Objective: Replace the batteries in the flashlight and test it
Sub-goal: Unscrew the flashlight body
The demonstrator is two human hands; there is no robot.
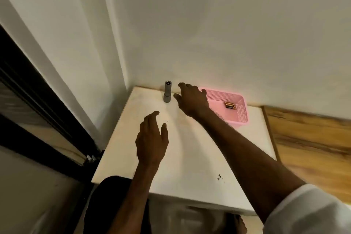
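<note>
1. I see the right hand [191,100] open, empty, just beside the upright flashlight [167,91].
2. Left hand [152,138] open above the white table [190,157].
3. Batteries [229,105] lie in the pink basket [237,114].

A small white table [190,157] is set into a room corner, its far edge against a plain off-white wall [228,34]. A second wall [76,34] of the same colour is seen on the left, with the corner line running down to the table's back left. A dark-framed door or window [38,104] is seen along the left edge; which one cannot be told. Wood-grain floor [313,138] is visible right of the table. Dark scuff marks [219,176] are noted on the tabletop. Lighting is dim and warm.
</note>
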